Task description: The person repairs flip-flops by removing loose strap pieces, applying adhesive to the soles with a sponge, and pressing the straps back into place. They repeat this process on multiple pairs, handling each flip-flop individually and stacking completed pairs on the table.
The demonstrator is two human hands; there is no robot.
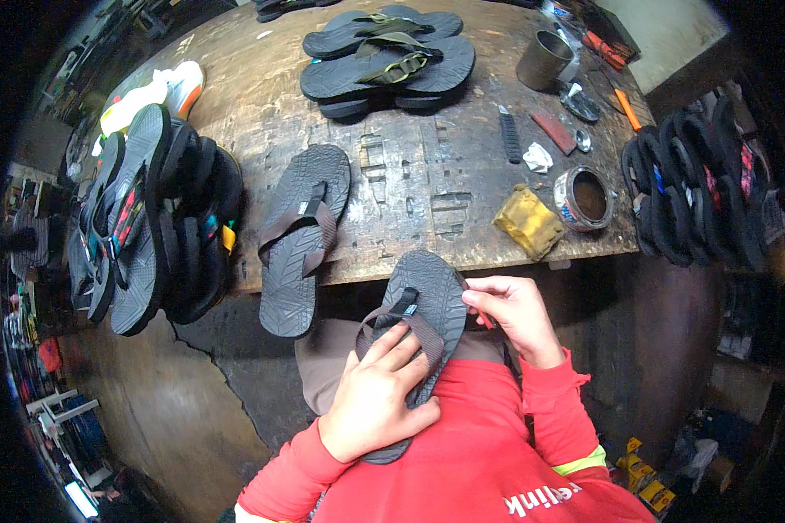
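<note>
A black flip-flop (436,279) with a brown strap rests on my lap, its toe end toward the table. My left hand (384,392) grips it at the strap and heel, fingers lying over the footbed. In a pinch, my right hand (519,309) holds a thin red-handled tool (486,320) against the sole's right edge; the tool's tip is too small to make out. A matching flip-flop (305,235) lies on the table to the left, its heel overhanging the front edge.
Stacked sandals (148,227) stand at the table's left, more sandals (698,187) at its right, and a pile (388,65) at the back. Toward the right are a yellow block (529,222), an open tin (583,199), a metal cup (545,61) and a dark brush-like strip (509,135).
</note>
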